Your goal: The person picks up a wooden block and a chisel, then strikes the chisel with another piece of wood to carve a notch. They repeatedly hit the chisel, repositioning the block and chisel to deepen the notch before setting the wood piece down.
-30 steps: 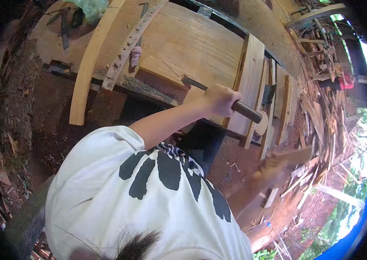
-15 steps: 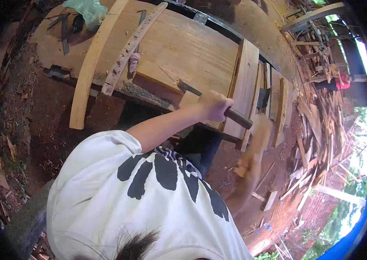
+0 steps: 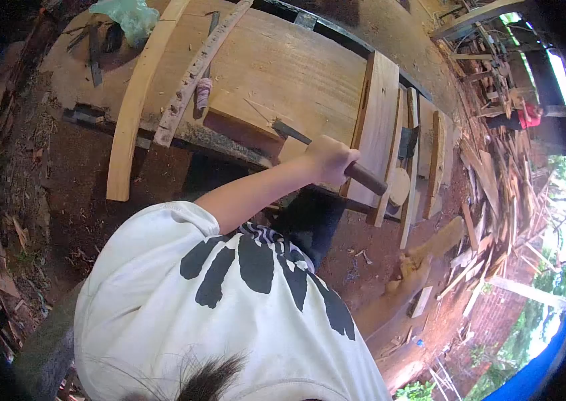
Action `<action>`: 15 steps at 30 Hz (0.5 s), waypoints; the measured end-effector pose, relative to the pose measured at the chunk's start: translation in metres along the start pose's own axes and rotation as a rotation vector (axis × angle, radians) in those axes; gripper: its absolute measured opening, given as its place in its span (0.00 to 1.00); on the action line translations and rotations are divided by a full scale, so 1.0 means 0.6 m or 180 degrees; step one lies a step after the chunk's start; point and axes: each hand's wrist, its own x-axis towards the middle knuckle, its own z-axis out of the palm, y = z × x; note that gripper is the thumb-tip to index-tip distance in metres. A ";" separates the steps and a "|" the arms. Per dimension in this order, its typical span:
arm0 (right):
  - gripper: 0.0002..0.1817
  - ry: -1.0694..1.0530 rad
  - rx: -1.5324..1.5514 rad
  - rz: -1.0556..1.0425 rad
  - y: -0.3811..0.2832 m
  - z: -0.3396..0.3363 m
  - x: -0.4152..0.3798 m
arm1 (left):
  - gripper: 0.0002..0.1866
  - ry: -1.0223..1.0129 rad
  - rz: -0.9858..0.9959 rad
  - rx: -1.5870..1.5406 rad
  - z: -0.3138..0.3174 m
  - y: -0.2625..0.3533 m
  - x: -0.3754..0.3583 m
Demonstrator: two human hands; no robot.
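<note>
My left hand is wrapped around a chisel, its brown handle sticking out to the right and its dark blade pointing left. The blade tip meets the end of a thick wooden piece along the bench's near edge. My right hand, smeared by motion, is low on the right, apart from the chisel. It seems closed on a blurred wood-coloured mallet; its exact shape is hard to make out.
Long wooden strips lie across the workbench at left, near a green plastic bag. Several boards lie across its right end. Scrap wood covers the ground at right. A person in red is in the background.
My right hand and the blurred mallet have swung away from the chisel handle's end, down and to the right. My left hand keeps the chisel in nearly the same place.
</note>
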 end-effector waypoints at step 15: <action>0.16 -0.0265 -0.0216 -0.0208 0.013 0.050 -0.022 | 0.10 0.0606 0.0355 -0.0620 -0.059 0.021 -0.001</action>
